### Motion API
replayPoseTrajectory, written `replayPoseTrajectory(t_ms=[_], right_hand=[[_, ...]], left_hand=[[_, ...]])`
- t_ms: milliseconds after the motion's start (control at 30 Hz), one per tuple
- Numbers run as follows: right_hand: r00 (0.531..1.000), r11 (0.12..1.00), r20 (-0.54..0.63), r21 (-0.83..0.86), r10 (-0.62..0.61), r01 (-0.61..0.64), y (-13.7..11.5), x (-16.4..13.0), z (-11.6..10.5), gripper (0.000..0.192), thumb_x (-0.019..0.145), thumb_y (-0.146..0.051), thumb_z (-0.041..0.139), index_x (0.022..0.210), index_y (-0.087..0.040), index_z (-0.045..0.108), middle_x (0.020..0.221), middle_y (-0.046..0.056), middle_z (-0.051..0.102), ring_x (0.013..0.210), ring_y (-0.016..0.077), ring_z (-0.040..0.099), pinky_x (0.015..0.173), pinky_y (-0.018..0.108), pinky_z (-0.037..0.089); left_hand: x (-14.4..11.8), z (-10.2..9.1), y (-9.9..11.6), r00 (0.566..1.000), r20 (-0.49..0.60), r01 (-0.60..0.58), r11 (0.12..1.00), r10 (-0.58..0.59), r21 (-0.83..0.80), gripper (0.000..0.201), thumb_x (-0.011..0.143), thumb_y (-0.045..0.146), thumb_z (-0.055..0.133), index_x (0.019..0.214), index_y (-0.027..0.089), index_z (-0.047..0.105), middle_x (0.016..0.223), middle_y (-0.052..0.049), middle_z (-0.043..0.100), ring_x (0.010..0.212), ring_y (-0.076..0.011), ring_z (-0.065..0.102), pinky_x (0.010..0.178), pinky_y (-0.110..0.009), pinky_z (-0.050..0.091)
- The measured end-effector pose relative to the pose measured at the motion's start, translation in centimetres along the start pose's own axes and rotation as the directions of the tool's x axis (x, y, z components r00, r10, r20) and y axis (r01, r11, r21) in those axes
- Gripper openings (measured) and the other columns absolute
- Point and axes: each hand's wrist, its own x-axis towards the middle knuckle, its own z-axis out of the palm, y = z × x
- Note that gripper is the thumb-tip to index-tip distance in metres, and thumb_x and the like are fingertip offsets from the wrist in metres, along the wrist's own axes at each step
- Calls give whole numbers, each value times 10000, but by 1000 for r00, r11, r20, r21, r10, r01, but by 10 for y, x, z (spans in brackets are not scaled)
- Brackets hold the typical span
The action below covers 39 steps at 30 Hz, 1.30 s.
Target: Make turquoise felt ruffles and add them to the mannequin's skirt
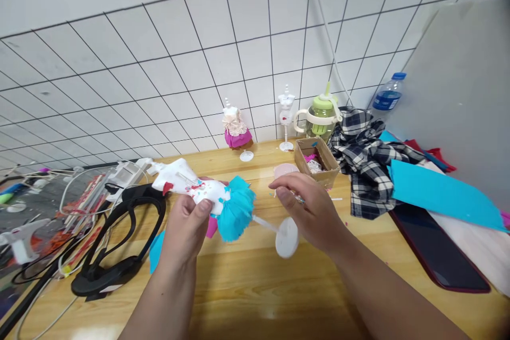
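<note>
Just left of the frame's centre, the left hand point(186, 226) holds a small white mannequin doll stand wearing a turquoise ruffled paper skirt point(236, 213), tipped over so that it lies almost level above the wooden worktop point(255, 287). Its long axis runs from the white bust at the left, under the left thumb and fingers point(204, 206), down to the right along a thin white rod to the round white base disc point(287, 237). Those fingers are closed around the bust, pinching it against the palm.

The right hand point(308, 211) sits at the centre right, directly above and touching the base end, so it is the nearer hand to the disc and rod. Its fingers are curled loosely together, and whether they pinch something small cannot be told.

Behind, at the upper centre, a second mannequin in a pink skirt point(237, 130) stands upright near a small brown cardboard box point(317, 159).
</note>
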Motion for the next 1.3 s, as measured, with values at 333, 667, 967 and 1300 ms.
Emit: replayPoseTrajectory(t_ms=[333, 667, 967, 1300], right_hand=[[656, 500, 631, 445, 414, -743, -1, -7, 30, 386, 860, -462, 499, 1127, -194, 581, 477, -46, 597, 285, 64, 330, 306, 177, 309], [609, -111, 667, 708, 430, -697, -3, -15, 53, 276, 720, -318, 694, 950, -228, 572, 452, -119, 477, 308, 24, 229, 311, 133, 249], [662, -140, 637, 754, 394, -642, -4, -17, 59, 308, 689, -354, 758, 843, -231, 521, 502, -126, 485, 331, 21, 290, 351, 142, 295], [718, 94, 441, 815, 538, -571, -6, -18, 61, 314, 677, -334, 772, 889, -231, 564, 517, -130, 461, 339, 21, 251, 309, 147, 353]], left_hand=[[-2, 9, 0, 939, -250, -149, 935, 236, 322, 436, 639, 449, 798, 885, 166, 576, 947, -99, 703, 971, -293, 668, 837, -389, 542], [-11, 19, -1, 941, -228, -182, 943, 249, 279, 579, 634, 429, 805, 1085, 147, 575, 972, -112, 712, 993, -286, 662, 827, -361, 545], [-13, 11, -11, 952, -208, -156, 940, 225, 304, 619, 574, 471, 831, 1052, 143, 610, 974, -123, 716, 997, -309, 665, 874, -405, 536], [-13, 10, -13, 968, -155, -148, 950, 196, 275, 492, 629, 357, 823, 1026, 142, 626, 991, -123, 715, 1079, -321, 625, 898, -418, 518]])
